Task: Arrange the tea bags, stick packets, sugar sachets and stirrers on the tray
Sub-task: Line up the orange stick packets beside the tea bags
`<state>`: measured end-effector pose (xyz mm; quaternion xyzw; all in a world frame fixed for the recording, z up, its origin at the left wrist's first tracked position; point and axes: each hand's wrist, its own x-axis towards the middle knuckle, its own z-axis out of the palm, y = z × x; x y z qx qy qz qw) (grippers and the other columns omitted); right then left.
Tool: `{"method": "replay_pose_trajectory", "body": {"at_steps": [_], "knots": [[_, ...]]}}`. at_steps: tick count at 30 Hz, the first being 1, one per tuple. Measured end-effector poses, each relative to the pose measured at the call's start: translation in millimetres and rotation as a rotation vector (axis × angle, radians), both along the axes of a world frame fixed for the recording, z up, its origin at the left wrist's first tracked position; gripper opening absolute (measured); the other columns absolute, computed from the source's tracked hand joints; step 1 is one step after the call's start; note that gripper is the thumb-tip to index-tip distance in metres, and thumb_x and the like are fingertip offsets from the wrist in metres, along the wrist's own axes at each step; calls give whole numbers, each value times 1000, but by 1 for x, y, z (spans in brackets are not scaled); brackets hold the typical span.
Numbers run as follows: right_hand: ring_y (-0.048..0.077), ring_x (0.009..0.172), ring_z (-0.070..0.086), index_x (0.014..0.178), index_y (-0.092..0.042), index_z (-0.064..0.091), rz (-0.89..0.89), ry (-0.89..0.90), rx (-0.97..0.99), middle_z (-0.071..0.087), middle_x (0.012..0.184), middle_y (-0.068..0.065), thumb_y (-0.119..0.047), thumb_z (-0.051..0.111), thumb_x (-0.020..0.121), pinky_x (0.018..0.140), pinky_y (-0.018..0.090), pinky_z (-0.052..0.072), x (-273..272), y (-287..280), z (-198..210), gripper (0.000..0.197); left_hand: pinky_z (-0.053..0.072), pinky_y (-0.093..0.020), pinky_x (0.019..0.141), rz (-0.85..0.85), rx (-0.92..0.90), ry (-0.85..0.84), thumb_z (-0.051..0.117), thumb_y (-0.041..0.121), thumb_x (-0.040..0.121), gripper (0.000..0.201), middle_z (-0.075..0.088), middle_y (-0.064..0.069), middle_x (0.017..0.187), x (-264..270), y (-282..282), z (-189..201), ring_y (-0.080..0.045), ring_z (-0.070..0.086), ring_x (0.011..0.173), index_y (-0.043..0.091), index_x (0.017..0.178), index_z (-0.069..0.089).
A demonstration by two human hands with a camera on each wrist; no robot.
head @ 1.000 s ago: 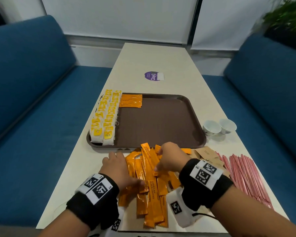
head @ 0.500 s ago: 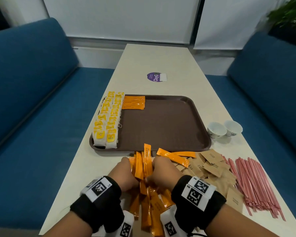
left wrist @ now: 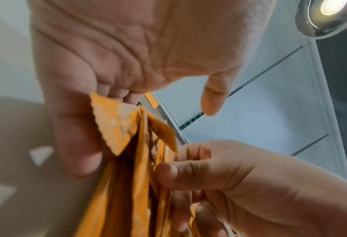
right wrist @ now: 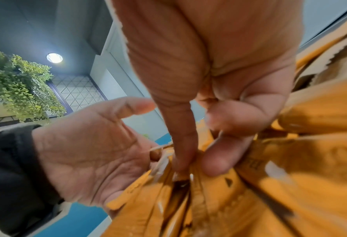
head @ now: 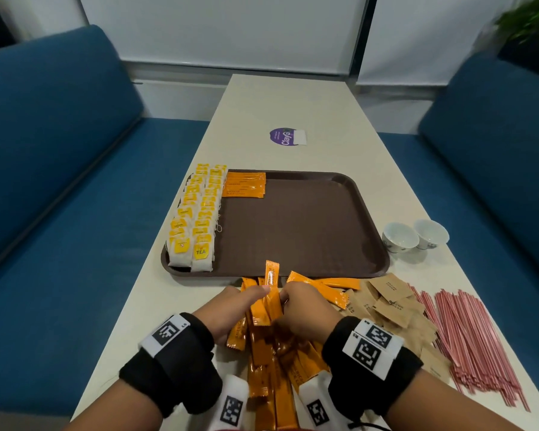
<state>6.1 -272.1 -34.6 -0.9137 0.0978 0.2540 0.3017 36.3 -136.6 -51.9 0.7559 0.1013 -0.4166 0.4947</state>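
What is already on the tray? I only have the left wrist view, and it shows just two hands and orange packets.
Observer: Two rows of tea bags lie along the left edge of the tray. A small stack of stick packets sits beside them at the far end.
Operator: And the rest of the supplies?
Observer: They are off the tray, on the table. The brown sugar sachets are to the right of the right hand, and the red stirrers are farther right.
Operator: Anything else near the tray?
Observer: Two small white cups stand by its right edge.
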Motion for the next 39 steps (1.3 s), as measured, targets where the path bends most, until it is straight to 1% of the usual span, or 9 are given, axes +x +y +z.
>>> {"method": "replay_pose_trajectory", "body": {"at_steps": [1,2,5,8,11,14,20,30,39], "knots": [[11,60,54,77,-14,57,5,2,2,54,70,1,-14,63,88,52,18,45,1,0,1,12,40,-43,104,-45,56,-41,56,81,64,99,50,-12,138,-2,-2,2,-28,49,123,11,134,46],[10,58,52,80,-13,58,8,9,7,53,69,1,-13,62,88,51,17,45,2,0,2,9,39,-42,104,-74,88,-129,49,77,73,91,49,-12,139,-3,-5,4,-27,48,124,10,135,46],[13,56,57,100,-8,63,10,28,72,60,76,6,-11,60,90,53,20,51,2,1,6,11,44,-28,79,-156,106,-320,46,39,96,32,62,-12,99,-6,-8,0,-18,54,87,11,95,60],[20,62,62,108,-9,58,8,99,161,67,89,15,-13,60,91,60,28,55,1,0,8,18,40,-29,70,-183,108,-374,54,26,93,25,55,-8,76,-8,-8,-1,-20,49,72,14,71,54],[18,59,60,110,-9,55,3,96,213,65,85,13,-11,57,93,59,27,54,-1,-1,8,17,51,-32,67,-147,157,-351,61,32,87,24,61,-12,78,-6,-3,-7,-24,58,70,9,82,57],[20,63,62,103,-11,58,-5,50,210,66,81,11,-11,59,92,63,29,56,-1,0,6,12,47,-26,51,-89,135,-336,65,26,85,19,58,-9,73,-8,0,-7,-19,56,60,9,87,57],[11,56,59,88,-16,57,42,-44,170,66,80,8,-13,67,86,52,21,51,-1,1,7,11,40,-28,64,-43,154,-374,64,22,82,13,55,-5,71,-11,1,-2,-17,52,66,13,79,55],[18,97,64,113,-10,65,138,-193,103,67,106,8,-7,67,85,88,29,53,-7,-8,17,28,39,-32,67,58,121,-331,60,23,84,23,53,-6,66,-15,-5,6,-19,50,66,14,63,53],[18,98,65,124,-14,58,110,-118,118,68,108,8,-10,64,88,90,29,53,-7,-12,21,37,43,-32,67,43,100,-300,63,18,82,16,56,-8,71,-15,-6,9,-20,53,68,11,69,56]]}}
